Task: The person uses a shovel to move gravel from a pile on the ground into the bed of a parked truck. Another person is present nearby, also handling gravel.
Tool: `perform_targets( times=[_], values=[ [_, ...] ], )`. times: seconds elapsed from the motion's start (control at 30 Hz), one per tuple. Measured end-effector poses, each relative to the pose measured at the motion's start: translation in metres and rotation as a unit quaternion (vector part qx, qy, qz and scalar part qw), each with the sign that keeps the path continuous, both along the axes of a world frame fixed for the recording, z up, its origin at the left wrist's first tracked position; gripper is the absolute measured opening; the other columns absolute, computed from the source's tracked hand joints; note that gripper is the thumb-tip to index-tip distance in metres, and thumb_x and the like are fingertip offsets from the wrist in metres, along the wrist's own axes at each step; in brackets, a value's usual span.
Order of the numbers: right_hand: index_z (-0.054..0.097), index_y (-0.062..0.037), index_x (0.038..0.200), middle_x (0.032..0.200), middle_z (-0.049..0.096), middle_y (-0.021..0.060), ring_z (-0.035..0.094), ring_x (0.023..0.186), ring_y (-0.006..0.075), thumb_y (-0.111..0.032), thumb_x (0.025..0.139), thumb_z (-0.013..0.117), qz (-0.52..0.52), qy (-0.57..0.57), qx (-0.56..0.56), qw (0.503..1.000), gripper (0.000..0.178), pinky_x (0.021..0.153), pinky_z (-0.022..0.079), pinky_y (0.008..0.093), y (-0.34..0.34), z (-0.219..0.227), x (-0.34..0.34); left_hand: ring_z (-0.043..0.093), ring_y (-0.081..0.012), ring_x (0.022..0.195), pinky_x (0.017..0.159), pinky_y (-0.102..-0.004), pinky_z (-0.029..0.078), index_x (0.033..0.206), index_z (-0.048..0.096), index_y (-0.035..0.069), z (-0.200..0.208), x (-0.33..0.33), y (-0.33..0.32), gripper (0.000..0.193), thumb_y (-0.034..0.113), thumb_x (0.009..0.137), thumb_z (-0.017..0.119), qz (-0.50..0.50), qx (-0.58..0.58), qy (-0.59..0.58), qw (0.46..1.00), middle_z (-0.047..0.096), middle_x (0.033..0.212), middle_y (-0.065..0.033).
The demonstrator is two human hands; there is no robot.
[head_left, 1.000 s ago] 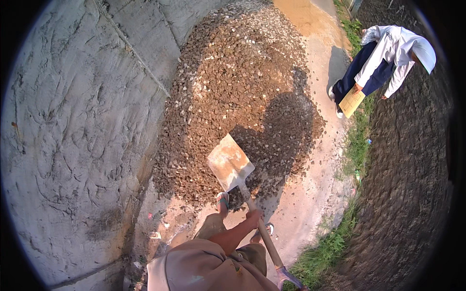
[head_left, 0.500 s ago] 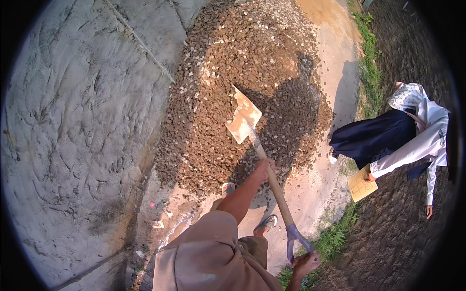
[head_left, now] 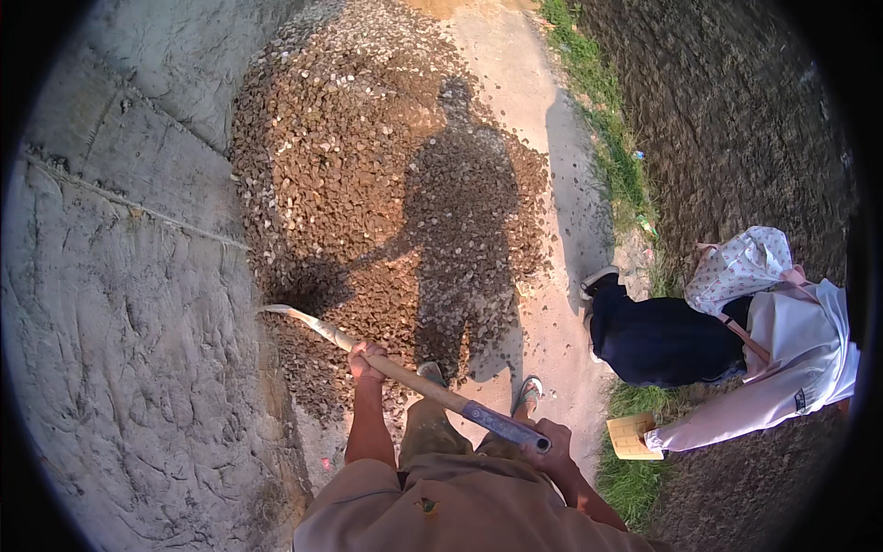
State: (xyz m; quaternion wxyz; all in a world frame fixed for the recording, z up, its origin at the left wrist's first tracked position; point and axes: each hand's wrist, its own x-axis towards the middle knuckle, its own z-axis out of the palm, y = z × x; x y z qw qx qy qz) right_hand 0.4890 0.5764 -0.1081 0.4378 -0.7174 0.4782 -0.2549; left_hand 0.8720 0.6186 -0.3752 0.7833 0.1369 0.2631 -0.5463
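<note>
Across the front of my body I hold a shovel (head_left: 418, 382) with a pale wooden shaft and a purple-blue handle end. My left hand (head_left: 366, 362) is closed around the shaft close to the blade. My right hand (head_left: 552, 445) grips the handle end in front of my right hip. The metal blade (head_left: 292, 314) shows almost edge-on at the left, beside the grey wall, so I cannot tell whether stones lie on it. Beyond the shovel spreads a heap of brown and grey gravel (head_left: 322, 202), with my shadow over its right part.
A rough grey plastered wall (head_left: 129, 350) runs along the left. To the right, a person (head_left: 681, 340) in a white top and dark blue lower garment holds a yellowish paper (head_left: 632, 436). A concrete path (head_left: 561, 313) and a grass strip (head_left: 602, 120) border the gravel.
The shovel has swung left, from flat over the gravel to edge-on beside the wall. Both hands kept their hold. My view has shifted, and the person at the right appears lower.
</note>
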Motion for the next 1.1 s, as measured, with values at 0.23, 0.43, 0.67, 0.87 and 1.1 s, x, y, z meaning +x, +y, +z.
perform_targets(
  times=[0.23, 0.43, 0.67, 0.87, 1.1],
  values=[
    [0.060, -0.0043, 0.074, 0.061, 0.057, 0.0082, 0.056, 0.052, 0.0204, -0.024, 0.070, 0.067, 0.038, -0.008, -0.006, 0.999, 0.021, 0.050, 0.045, 0.0326, -0.007, -0.038, -0.006, 0.046, -0.0156, 0.052, 0.056, -0.0333, 0.044, 0.062, 0.041, 0.012, -0.013, 0.027, 0.062, 0.019, 0.010, 0.073, 0.056, 0.016, 0.132, -0.032, 0.991, 0.044, 0.058, 0.0000],
    [0.059, 0.0005, 0.075, 0.069, 0.058, 0.0071, 0.053, 0.058, 0.0113, -0.024, 0.078, 0.061, -0.104, -0.097, 0.212, 0.967, 0.025, 0.055, 0.043, 0.0270, -0.061, -0.003, -0.049, 0.053, -0.0200, 0.057, 0.060, -0.0421, 0.045, 0.066, 0.048, 0.012, 0.111, -0.039, -0.027, 0.025, 0.030, 0.078, 0.059, 0.008, 0.231, -0.184, 0.955, 0.053, 0.063, -0.0040],
    [0.048, -0.0049, 0.069, 0.048, 0.044, 0.0014, 0.042, 0.035, 0.0104, -0.022, 0.085, 0.053, -0.235, -0.160, 0.350, 0.892, 0.024, 0.032, 0.034, 0.0250, -0.138, -0.090, -0.145, 0.042, -0.0148, 0.044, 0.046, -0.0312, 0.042, 0.063, 0.041, 0.014, 0.025, -0.064, -0.121, 0.031, 0.032, 0.085, 0.055, -0.062, 0.262, -0.140, 0.953, 0.040, 0.051, 0.0014],
    [0.043, -0.0093, 0.074, 0.044, 0.038, 0.0016, 0.038, 0.030, 0.0122, -0.036, 0.088, 0.051, -0.437, -0.109, 0.320, 0.833, 0.031, 0.028, 0.035, 0.0256, -0.154, -0.157, -0.399, 0.044, -0.0136, 0.048, 0.050, -0.0311, 0.043, 0.066, 0.041, 0.013, -0.078, -0.343, -0.222, 0.022, 0.015, 0.082, 0.057, -0.193, 0.323, -0.042, 0.926, 0.038, 0.053, 0.0013],
    [0.038, -0.0165, 0.061, 0.046, 0.030, -0.0035, 0.034, 0.035, 0.0093, -0.051, 0.081, 0.047, -0.727, 0.119, 0.235, 0.634, 0.041, 0.029, 0.026, 0.0256, -0.138, -0.104, -0.614, 0.047, -0.0179, 0.049, 0.046, -0.0341, 0.041, 0.076, 0.048, 0.009, -0.184, -0.711, -0.309, 0.016, 0.011, 0.076, 0.064, -0.428, 0.357, 0.095, 0.825, 0.043, 0.058, -0.0024]
  ],
)
